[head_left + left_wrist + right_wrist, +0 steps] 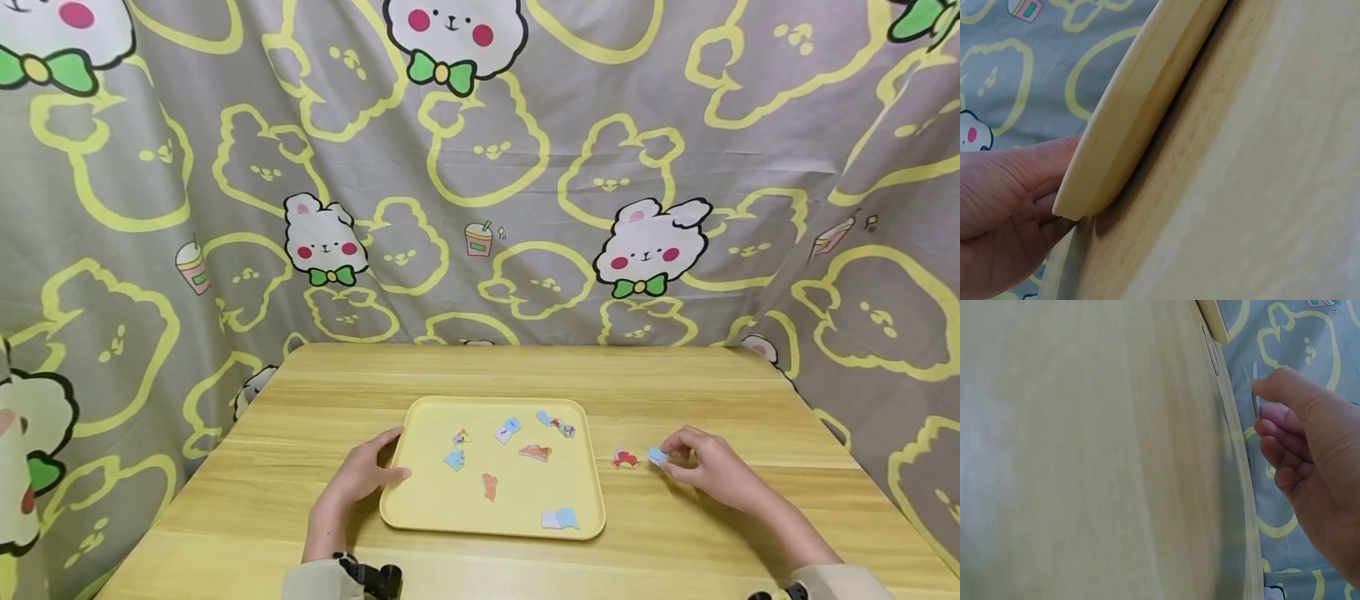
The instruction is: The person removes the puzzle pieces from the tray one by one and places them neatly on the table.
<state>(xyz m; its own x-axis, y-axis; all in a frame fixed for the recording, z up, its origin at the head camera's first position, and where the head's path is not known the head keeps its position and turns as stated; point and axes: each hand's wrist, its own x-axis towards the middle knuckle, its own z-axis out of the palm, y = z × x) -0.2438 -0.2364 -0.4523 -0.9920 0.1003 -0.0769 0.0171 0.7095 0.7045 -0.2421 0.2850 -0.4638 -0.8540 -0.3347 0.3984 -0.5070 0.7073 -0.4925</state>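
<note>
A yellow tray [442, 512] lies on the table, and my left hand [365, 472] grips its left rim with the thumb over the edge. The left wrist view shows the fingers meeting the tray's side wall [1122, 119]. To the right of the tray, my right hand [708, 468] pinches a small light-blue puzzle piece [657, 455] between thumb and fingertips. In the right wrist view this thin piece [1255, 390] appears edge-on. A red puzzle piece [625, 459] lies on the table between the tray and the right hand.
Several puzzle pieces are spread over the tray, among them an orange one [489, 487], a brown one [536, 452] and a blue-and-lilac one [561, 518] at the front right. A patterned curtain [480, 167] hangs behind and beside the wooden table [637, 375].
</note>
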